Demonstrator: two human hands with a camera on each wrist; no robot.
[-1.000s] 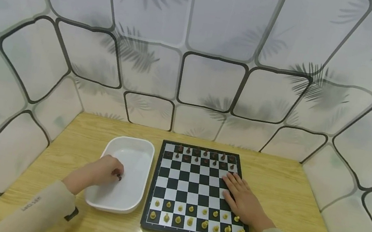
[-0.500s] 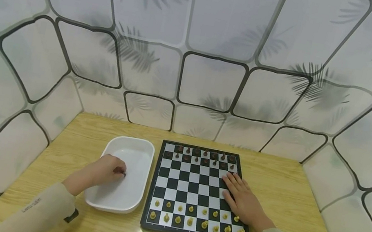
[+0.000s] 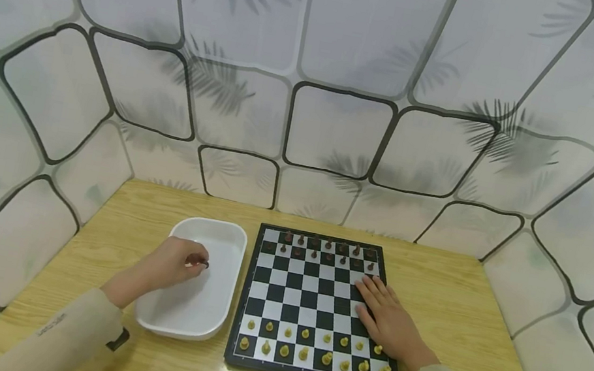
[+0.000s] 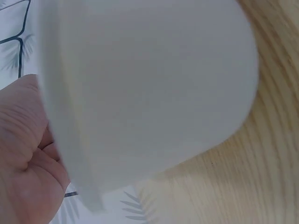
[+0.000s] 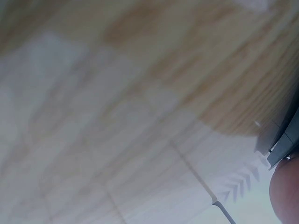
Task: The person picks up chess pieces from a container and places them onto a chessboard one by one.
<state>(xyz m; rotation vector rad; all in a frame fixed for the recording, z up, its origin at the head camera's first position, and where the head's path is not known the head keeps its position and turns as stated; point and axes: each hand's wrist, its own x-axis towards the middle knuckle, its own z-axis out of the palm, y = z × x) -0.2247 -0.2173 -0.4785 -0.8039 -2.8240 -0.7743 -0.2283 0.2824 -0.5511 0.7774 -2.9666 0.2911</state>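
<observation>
Over the white plastic tub [image 3: 213, 303], my left hand [image 3: 172, 264] pinches a small dark piece [image 3: 207, 264], like a chess piece, between thumb and fingers. The tub's outer wall [image 4: 159, 93] fills most of the left wrist view, hiding the fingertips. My right hand [image 3: 389, 321] lies with straight fingers on the right side of the black-and-white chessboard [image 3: 292, 296]. Gold chess pieces [image 3: 304, 354] stand in two rows along the near side. Dark red chess pieces [image 3: 329, 244] stand in two rows at the far side.
The wooden table [image 3: 456, 300] carries the tub on the left and the board just right of it. Patterned fabric walls [image 3: 336, 133] rise behind the table and at both sides. The board's dark edge [image 5: 287, 135] shows in the right wrist view.
My left hand has shifted slightly away from me and to the right over the tub, the dark piece still pinched. My right hand has stayed in place on the board.
</observation>
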